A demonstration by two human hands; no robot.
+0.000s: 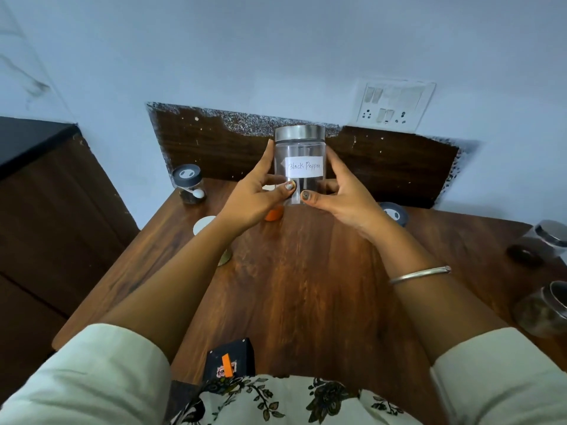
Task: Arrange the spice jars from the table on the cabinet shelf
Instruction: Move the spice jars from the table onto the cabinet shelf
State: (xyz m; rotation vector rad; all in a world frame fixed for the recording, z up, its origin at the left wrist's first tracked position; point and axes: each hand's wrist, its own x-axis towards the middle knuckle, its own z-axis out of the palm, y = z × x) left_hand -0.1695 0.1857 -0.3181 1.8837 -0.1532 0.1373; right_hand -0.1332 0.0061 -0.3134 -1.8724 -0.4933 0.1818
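The middle of the table (306, 286) is bare wood between the two arms, so a hand can pass there. At the back, the big jar (300, 148) blocks the way, with the left hand (256, 199) and right hand (345, 199) gripping its sides. An orange jar (274, 214) sits just under the left hand. A small jar (187, 184) stands at the back left, with a white lid (203, 224) near it. A dark lid (394, 213) peeks out behind the right wrist. A shiny-lid jar (549, 237) and a dim jar (543, 314) crowd the right edge. A black box (230, 360) sits at the front.
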